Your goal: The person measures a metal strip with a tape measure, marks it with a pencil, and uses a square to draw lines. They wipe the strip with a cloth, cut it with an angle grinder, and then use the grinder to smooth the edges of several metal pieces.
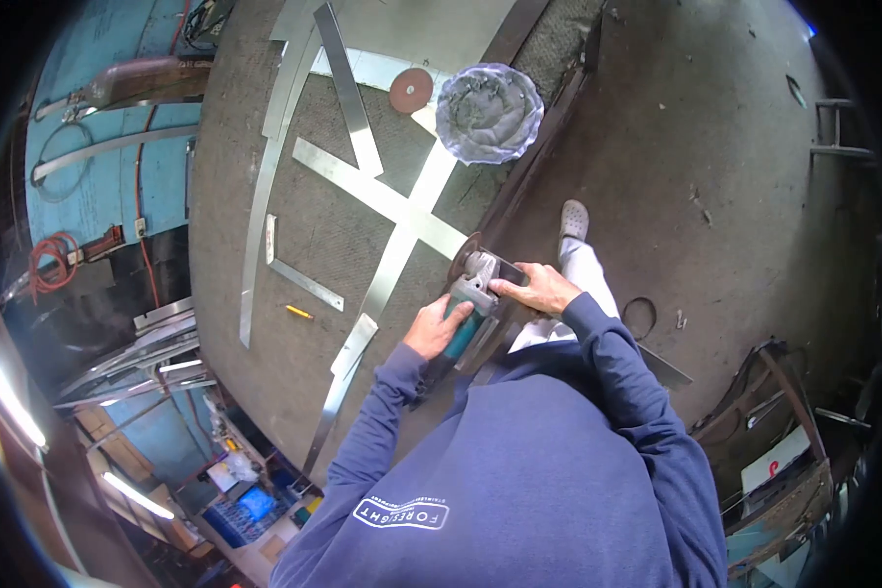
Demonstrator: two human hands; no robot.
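Observation:
A teal and grey angle grinder (468, 299) with a brown disc is at the table's near edge. My left hand (431, 328) is wrapped round its teal body. At the grinder's head, my right hand (544, 289) is closed on a dark metal piece (508, 275) beside the disc; the fingertips are close to the grinder's head. The disc is next to the end of a flat metal strip (348, 182), which crosses another strip (396, 260). Whether disc and strip touch cannot be made out.
On the worktable (338, 235) are a metal square (307, 284), a yellow marker (299, 312), a loose brown disc (411, 90) and a plastic-covered bowl (489, 113). More strips lie along its far side. A metal frame (769, 392) stands at the right.

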